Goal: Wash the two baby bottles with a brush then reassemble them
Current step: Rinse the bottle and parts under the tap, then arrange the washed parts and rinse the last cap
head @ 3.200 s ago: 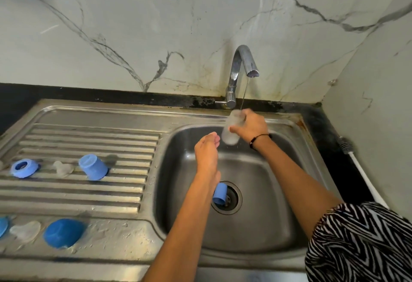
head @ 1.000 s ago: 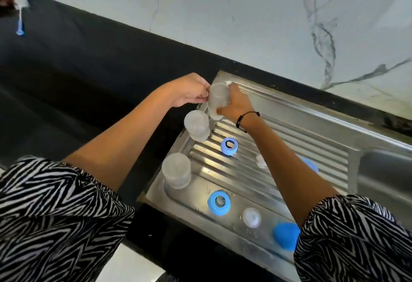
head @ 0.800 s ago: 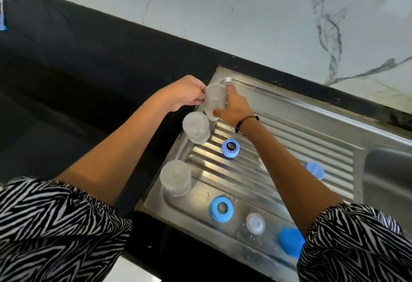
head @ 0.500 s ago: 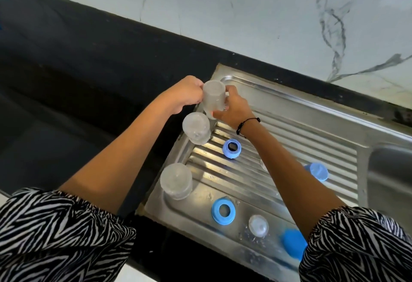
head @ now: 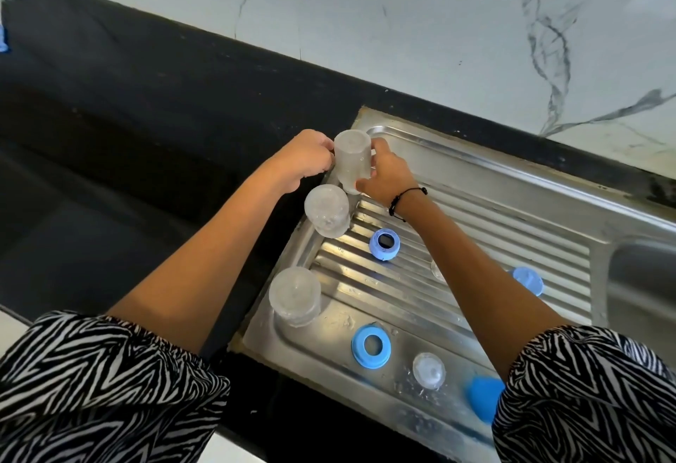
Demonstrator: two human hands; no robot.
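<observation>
The right forearm hides most of a clear teat (head: 436, 269) and part of a blue cap (head: 526, 280) on the drainer. A sleeve covers half of another cap (head: 482, 401). At the left edge a blurred, cut-off thing (head: 4, 12), possibly a brush.

Home kitchen: steel sink drainboard (head: 494, 206), black counter (head: 146, 96), marble-look wall (head: 402, 23).

Both hands (head: 384, 170) carried the frosted bottle (head: 353, 160) from tap to drainboard (head: 475, 213)

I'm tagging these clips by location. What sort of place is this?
Most likely a home kitchen counter: a stainless steel drainboard beside a sink basin, set in a black countertop under a marble-look wall, with washed baby-bottle parts drying on the ribs.
</observation>
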